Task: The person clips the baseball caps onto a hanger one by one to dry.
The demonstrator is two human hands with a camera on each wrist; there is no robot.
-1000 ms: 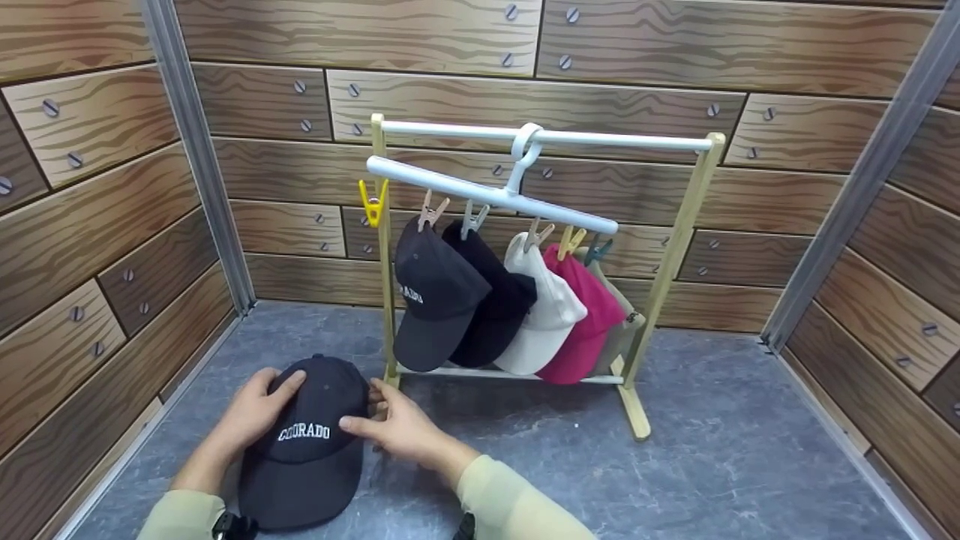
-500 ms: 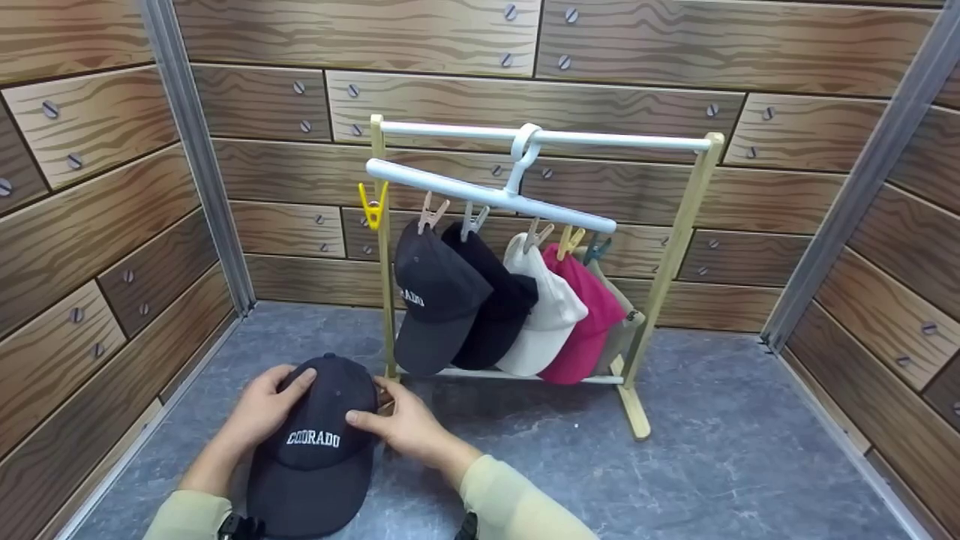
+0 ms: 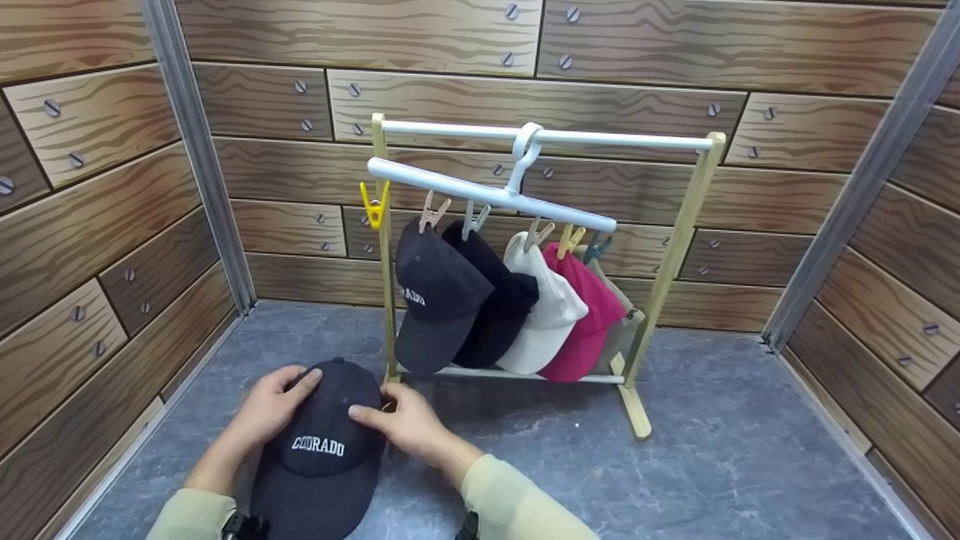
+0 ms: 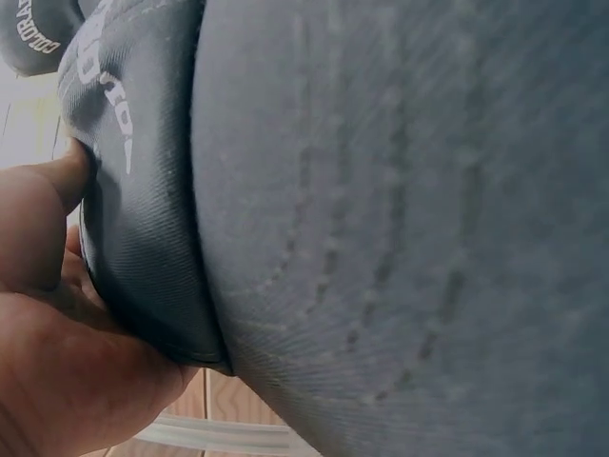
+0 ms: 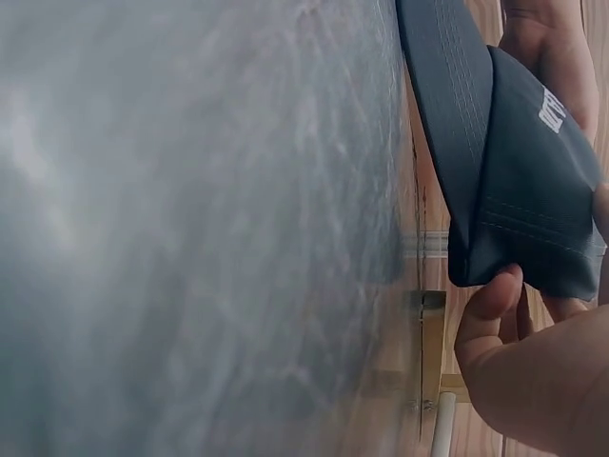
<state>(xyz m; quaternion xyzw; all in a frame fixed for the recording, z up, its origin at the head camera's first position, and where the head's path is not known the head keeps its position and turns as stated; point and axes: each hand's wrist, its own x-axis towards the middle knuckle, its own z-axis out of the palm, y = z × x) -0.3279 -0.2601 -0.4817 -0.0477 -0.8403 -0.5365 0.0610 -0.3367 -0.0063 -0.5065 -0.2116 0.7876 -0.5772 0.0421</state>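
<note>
A dark navy baseball cap (image 3: 322, 416) with white COLORADO lettering is at the front left, its brim toward the wearer of the camera. My left hand (image 3: 274, 405) grips the cap's left side, thumb on the crown. On the opposite side my right hand (image 3: 405, 424) pinches the edge, with its thumb on the front of the crown and its fingers behind. The brim (image 4: 400, 190) fills most of the left wrist view. In the right wrist view the cap (image 5: 533, 171) is off the grey surface, and the fingers curl around its edge.
A rack (image 3: 694, 232) with a white top bar carries a tilted white hanger (image 3: 487, 191). Clipped caps hang from it: dark grey (image 3: 439, 300), black (image 3: 499, 315), white (image 3: 544, 307), pink (image 3: 585, 315) and olive (image 3: 619, 337). A yellow clip (image 3: 373, 206) hangs unused at the left end.
Both hands have shifted the cap a little to the right and toward the camera. The rack and its hanging caps stay nearly still.
</note>
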